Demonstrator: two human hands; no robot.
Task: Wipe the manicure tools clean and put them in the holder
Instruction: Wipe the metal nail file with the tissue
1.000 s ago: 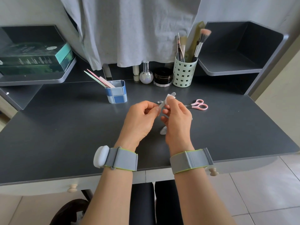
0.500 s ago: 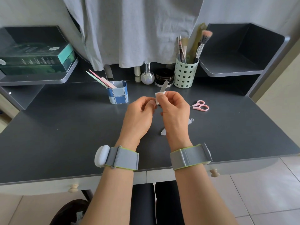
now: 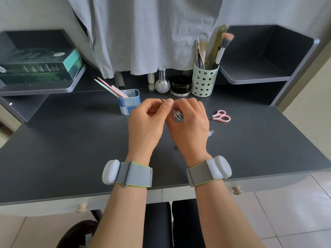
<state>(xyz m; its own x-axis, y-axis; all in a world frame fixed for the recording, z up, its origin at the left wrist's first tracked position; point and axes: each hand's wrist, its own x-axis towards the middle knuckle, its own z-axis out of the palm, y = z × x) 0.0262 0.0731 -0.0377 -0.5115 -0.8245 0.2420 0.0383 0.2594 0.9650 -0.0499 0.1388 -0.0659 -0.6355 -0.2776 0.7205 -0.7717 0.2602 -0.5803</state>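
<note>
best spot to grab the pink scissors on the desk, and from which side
Take the pink scissors by the two pink handle loops, coming from the right and above. They lie flat on the desk with loops pointing right and blades pointing left toward the right hand, so the loops are the clear, blunt end.

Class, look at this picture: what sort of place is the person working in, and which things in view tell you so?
Probably a home dressing table or vanity desk. Makeup brushes stand in a green perforated cup, nail files lean in a small blue holder, and a round glass bottle and black jar sit at the back of the dark desk.
</note>
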